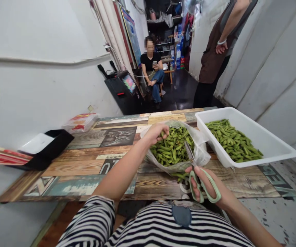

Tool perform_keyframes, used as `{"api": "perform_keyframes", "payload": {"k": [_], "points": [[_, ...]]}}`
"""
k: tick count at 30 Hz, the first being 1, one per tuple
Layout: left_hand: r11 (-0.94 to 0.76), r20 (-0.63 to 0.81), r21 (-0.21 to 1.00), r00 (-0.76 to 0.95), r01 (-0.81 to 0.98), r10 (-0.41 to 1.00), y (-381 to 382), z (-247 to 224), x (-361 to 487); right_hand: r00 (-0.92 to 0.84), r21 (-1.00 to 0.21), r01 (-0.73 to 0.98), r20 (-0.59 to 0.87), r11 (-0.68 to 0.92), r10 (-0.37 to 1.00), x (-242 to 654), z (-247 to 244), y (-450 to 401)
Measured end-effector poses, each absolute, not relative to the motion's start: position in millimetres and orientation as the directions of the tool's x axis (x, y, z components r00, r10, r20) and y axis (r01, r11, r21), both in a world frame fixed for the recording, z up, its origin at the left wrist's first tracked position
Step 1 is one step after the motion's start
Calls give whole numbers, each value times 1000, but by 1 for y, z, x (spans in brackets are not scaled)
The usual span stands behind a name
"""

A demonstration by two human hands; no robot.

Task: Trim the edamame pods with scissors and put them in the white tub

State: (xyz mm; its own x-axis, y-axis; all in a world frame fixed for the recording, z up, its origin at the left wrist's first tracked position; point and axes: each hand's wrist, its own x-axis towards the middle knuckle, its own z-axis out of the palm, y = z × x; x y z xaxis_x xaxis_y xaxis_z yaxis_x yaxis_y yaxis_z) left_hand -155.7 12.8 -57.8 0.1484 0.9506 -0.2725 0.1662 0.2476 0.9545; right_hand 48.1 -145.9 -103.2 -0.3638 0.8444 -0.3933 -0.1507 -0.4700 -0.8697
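A plastic bag (201,144) full of green bean pods (172,149) lies open on the patterned table (148,183). Over the bag's left rim is my left hand (158,133), its fingers curled in; whether a pod is between them is too small to tell. My right hand (201,181) grips the light green handles of a pair of scissors (192,159) at the bag's near right edge. The blades point up and away over the pods. To the right stands a white tray (268,139) with more pods (232,140) in its left part.
At the table's left are a black holder (44,156) with chopsticks in paper sleeves and a plastic packet (79,122). Beyond the table, a person (151,67) sits with a phone, and another person (213,51) stands at the right near a wall.
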Motion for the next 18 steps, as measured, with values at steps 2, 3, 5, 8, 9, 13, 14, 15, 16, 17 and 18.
{"api": "perform_keyframes", "payload": {"k": [2,3,5,8,9,13,14,15,16,17,18], "points": [[6,-136,853,212,522,968,28,-63,-138,-359,-867,-155,-398,-474,845,48,-105,-146],[-126,-81,755,283,644,956,34,-66,-127,-357,-865,-160,-399,-476,844,49,-107,-146],[-298,-38,564,385,770,922,45,-73,-106,-351,-862,-174,-397,-475,848,50,-110,-146],[-316,-75,414,378,854,923,55,-81,-85,-344,-863,-192,-386,-467,856,52,-113,-145],[-303,-89,398,365,866,927,57,-83,-82,-341,-862,-196,-388,-468,856,53,-113,-145],[-272,-121,410,348,871,930,65,-89,-84,-341,-854,-182,-410,-488,846,52,-110,-142],[-269,-124,422,349,866,929,66,-89,-86,-341,-854,-174,-416,-491,843,51,-109,-142],[-268,-126,438,354,858,927,66,-88,-88,-340,-855,-164,-419,-491,842,50,-107,-141],[-267,-122,458,358,848,926,65,-86,-91,-338,-858,-157,-418,-489,843,49,-106,-141],[-264,-106,480,354,837,929,63,-82,-94,-334,-861,-154,-416,-484,846,49,-105,-140],[-259,-85,506,346,823,934,60,-78,-97,-327,-864,-152,-415,-481,849,49,-104,-140]]}}
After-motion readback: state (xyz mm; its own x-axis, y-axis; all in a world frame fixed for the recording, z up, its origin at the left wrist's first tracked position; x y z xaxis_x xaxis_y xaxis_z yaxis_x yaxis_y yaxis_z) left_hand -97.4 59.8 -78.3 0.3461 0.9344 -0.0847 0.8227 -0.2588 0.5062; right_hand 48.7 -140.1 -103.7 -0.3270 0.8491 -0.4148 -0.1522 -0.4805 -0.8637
